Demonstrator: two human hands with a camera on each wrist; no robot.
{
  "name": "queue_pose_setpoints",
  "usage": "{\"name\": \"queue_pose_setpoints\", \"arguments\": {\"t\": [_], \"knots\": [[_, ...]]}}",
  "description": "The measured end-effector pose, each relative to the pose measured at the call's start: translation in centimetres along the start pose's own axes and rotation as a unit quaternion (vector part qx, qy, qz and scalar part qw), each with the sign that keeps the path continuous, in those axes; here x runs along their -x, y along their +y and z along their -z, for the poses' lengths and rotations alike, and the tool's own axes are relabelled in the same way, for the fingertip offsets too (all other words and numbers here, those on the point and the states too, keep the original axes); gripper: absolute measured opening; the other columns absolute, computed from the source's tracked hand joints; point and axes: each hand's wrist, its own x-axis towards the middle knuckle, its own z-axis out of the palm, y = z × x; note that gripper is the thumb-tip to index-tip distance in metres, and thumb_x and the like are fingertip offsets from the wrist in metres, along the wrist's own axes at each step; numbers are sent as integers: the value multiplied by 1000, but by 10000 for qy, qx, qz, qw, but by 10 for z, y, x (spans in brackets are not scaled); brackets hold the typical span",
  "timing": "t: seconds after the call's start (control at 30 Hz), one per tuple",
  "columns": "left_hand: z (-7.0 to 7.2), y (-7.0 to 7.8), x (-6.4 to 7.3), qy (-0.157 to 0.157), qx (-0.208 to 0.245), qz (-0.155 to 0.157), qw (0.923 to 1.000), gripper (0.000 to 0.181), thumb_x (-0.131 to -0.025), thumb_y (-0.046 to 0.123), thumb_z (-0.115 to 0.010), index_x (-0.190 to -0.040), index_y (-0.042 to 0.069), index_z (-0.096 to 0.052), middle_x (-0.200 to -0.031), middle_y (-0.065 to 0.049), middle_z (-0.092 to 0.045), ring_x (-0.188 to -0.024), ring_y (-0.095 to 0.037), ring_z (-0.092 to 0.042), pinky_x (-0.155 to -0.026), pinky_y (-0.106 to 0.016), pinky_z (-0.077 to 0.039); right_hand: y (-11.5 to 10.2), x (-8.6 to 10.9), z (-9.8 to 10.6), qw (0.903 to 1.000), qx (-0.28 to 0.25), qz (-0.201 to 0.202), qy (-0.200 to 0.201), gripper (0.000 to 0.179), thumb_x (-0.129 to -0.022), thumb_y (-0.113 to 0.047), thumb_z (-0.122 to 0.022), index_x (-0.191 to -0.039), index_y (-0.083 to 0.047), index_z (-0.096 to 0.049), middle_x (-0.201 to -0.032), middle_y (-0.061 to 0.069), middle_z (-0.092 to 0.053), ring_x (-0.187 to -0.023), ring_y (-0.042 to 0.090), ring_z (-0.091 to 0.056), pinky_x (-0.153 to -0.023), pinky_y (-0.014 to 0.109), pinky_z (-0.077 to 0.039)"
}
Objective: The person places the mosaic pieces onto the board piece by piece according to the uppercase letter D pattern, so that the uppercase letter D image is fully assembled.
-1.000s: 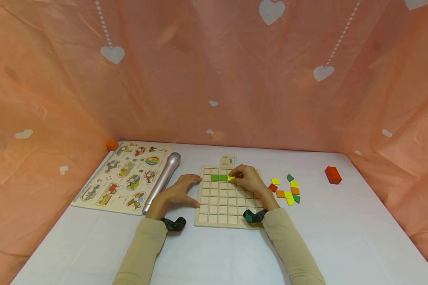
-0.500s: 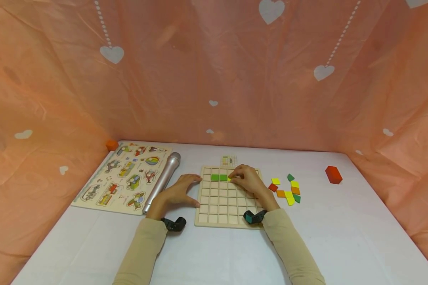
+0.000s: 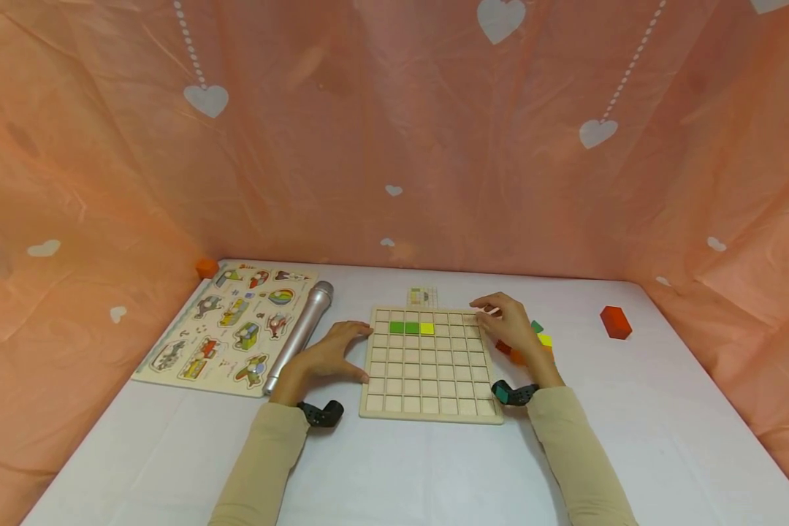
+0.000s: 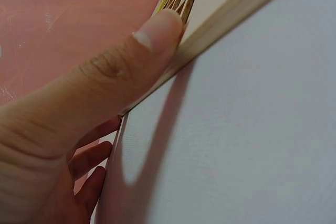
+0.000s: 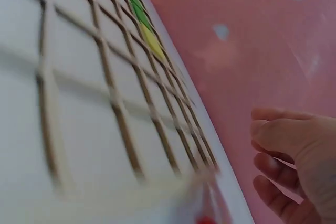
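Observation:
A pale wooden grid board (image 3: 429,405) lies in the middle of the table. Two green square tiles (image 3: 404,328) and a yellow square tile (image 3: 427,329) sit side by side in its second row from the back. My left hand (image 3: 324,359) rests at the board's left edge, thumb and fingers spread; the left wrist view shows the thumb (image 4: 118,69) against the rim. Over the board's back right corner is my right hand (image 3: 511,327), fingers loosely bent and holding nothing. It partly hides the loose tiles, among them a yellow one (image 3: 545,340) and a red one (image 3: 502,348).
A small pattern card (image 3: 423,296) lies behind the board. On the left are a silver microphone (image 3: 302,332) and a knobbed picture puzzle (image 3: 226,369), with an orange block (image 3: 207,268) at its far corner. A red block (image 3: 615,322) stands at the right.
My right hand has let go of the yellow tile, which now lies in the grid beside the green ones, and has moved right towards the loose tiles. The left hand has stayed put.

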Motion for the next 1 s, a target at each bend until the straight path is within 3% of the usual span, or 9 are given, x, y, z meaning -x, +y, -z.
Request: {"name": "queue_pose_setpoints", "arguments": {"t": [0.23,0.47,0.77,1.0], "knots": [[0,-1,0,23,2,14,10000,89,-63,33,-84,-136,3,-43,-143,-17,-36,-135,-36,-24,-113,-51,-20,23,19,39,9940,239,-1069,2,23,-88,-5,-60,-110,0,-65,-112,21,-58,-98,36,-56,-87,50,-50],[0,0,-1,-35,61,27,10000,88,-64,32,-84,-136,3,-43,-144,-17,-35,-136,-37,-23,-113,-52,-19,36,33,58,9748,392,-2130,-538,34,-90,-7,-55,-124,-1,-57,-126,25,-44,-109,39,-44,-95,54,-44],[0,0,0,-42,40,-11,10000,88,-64,33,-84,-136,3,-43,-144,-17,-36,-136,-36,-22,-113,-51,-19,42,34,57,9688,475,-2289,-826,34,-87,-5,-58,-120,4,-57,-112,24,-49,-95,33,-45,-83,39,-49],[1,2,1,-20,62,13,10000,88,-63,33,-84,-136,3,-43,-144,-17,-35,-136,-36,-23,-113,-52,-19,45,31,48,9692,810,-2232,-652,34,-89,-24,-62,-111,2,-60,-94,16,-55,-85,27,-47,-73,31,-46]]}}
